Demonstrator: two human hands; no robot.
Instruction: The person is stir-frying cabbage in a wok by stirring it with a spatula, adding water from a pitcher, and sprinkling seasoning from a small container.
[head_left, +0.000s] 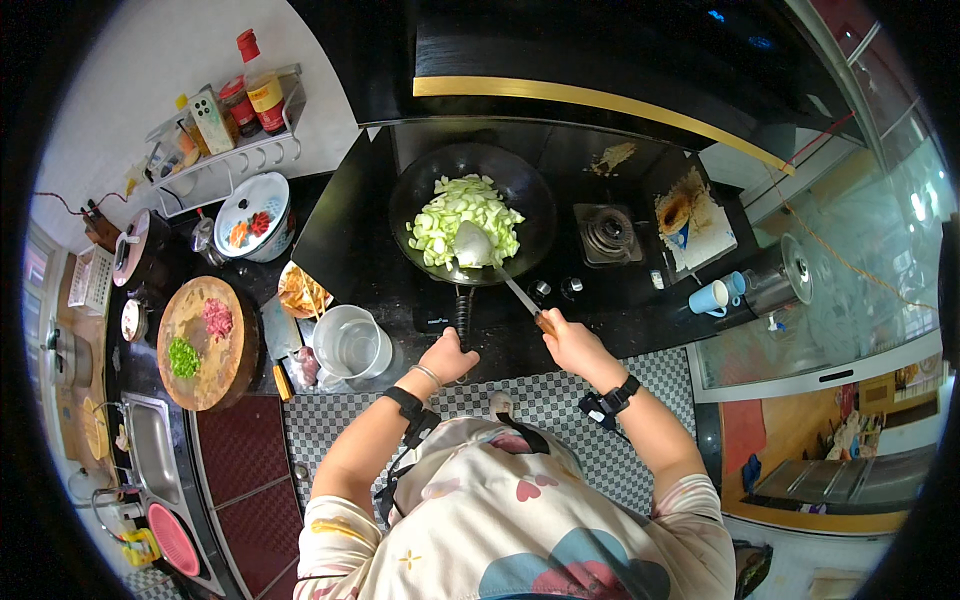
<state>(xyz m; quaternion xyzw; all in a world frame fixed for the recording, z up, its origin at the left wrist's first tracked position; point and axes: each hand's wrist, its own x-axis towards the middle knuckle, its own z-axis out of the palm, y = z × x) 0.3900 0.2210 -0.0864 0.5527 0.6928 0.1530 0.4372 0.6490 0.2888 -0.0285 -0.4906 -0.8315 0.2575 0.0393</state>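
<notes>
A black wok (536, 187) stands at the back of the dark counter, holding a heap of chopped pale green vegetable (457, 202). My right hand (577, 343) is closed on the wooden handle of a metal wok spatula (474, 244), whose blade rests on the near part of the heap. My left hand (448, 357) is at the near end of the wok's dark handle (463, 307); whether the fingers grip it is hard to see.
To the left lie a round wooden chopping board (217, 367) with minced meat and chopped greens, a cleaver (280, 330), a clear plastic tub (352, 341) and a lidded enamel pot (253, 214). Right of the wok are a second burner (609, 232) and blue mugs (709, 298). The range hood (562, 88) overhangs the back.
</notes>
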